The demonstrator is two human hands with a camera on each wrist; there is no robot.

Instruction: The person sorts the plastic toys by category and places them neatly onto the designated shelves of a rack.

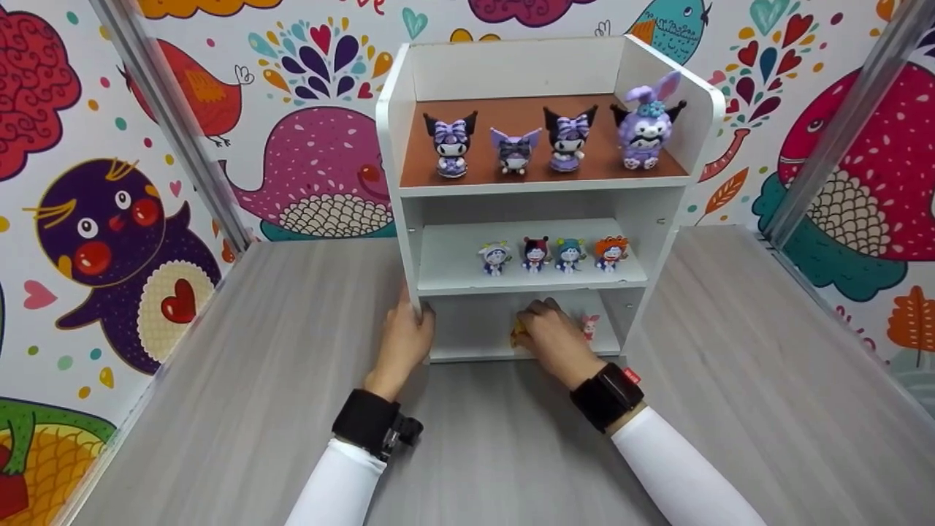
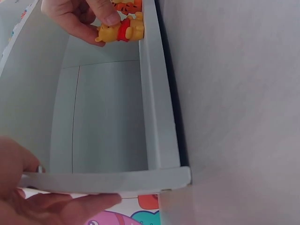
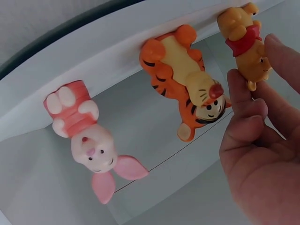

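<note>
My right hand (image 1: 559,336) reaches into the bottom level of a white shelf unit (image 1: 522,288). Between thumb and fingertips it pinches a yellow bear figurine in a red top (image 3: 244,44) by the head, its base at the shelf's front lip. An orange striped tiger figurine (image 3: 180,79) stands beside it, largely hidden behind the hand in the head view. Farther right on the same level is a pink piglet figurine (image 3: 89,126). My left hand (image 1: 404,336) grips the unit's left side panel (image 2: 108,182), fingers along the outer face and thumb on the inner side.
Several small capped figurines (image 1: 535,255) line the middle level. On the brown top level (image 1: 482,109) stand several purple-and-black figurines (image 1: 568,139). The unit rests on a grey wood-grain table (image 1: 307,329), with cartoon-printed walls (image 1: 321,175) behind and at both sides.
</note>
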